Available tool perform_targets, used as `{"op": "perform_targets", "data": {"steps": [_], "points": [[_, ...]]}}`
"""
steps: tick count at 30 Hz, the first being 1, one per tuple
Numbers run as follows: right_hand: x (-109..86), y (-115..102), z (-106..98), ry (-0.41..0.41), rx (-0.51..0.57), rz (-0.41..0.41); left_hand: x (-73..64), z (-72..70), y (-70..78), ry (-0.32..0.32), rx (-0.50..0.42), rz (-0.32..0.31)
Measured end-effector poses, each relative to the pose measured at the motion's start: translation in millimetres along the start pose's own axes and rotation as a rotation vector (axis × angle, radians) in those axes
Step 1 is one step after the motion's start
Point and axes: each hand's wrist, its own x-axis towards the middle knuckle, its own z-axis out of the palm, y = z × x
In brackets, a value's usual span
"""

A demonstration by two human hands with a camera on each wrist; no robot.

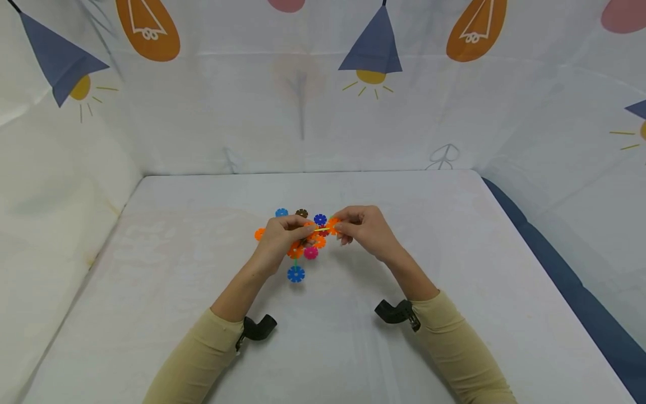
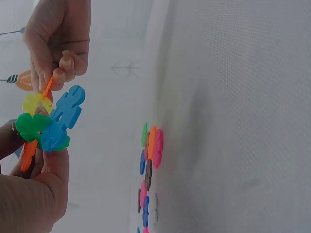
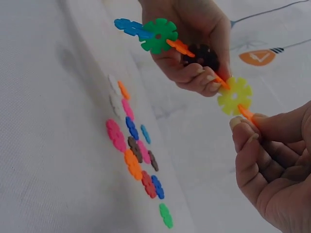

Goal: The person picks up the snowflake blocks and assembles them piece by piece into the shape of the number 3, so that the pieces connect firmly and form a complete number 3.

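Right wrist view: looking at a chain (image 3: 180,47) up off the table (image 3: 58,145), probably for elbow room. Pinched mid-length by the left hand (image 3: 192,26), fingers curled close, likely for steadiness; held by its end disc (image 3: 246,113) in the right hand (image 3: 277,165), thumb and finger together. Counting 7 showing in it: 3 orange, 1 each blue, green, black, yellow. Also counting 14 loose discs (image 3: 135,149): 3 pink, 3 blue, 2 each white, orange, brown, 1 red, 1 green

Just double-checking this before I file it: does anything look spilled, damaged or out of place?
Nothing stands out. The left hand and right hand hold a chain of slotted discs with no visible breaks; loose discs lie grouped on the white table.
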Motion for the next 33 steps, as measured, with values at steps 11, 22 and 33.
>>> {"op": "perform_targets", "data": {"steps": [11, 22, 33], "points": [[0.0, 0.2, 3.1, -0.001, 0.013, 0.006, 1.1, -0.4, -4.2, -0.005, 0.016, 0.01], [1.2, 1.9, 7.3, 0.007, 0.026, 0.011, -1.0, 0.9, -0.8, -0.003, 0.031, 0.004], [8.8, 7.3, 11.1, 0.005, 0.018, 0.008, 2.0, -1.7, -1.0, -0.062, 0.021, -0.012]]}}
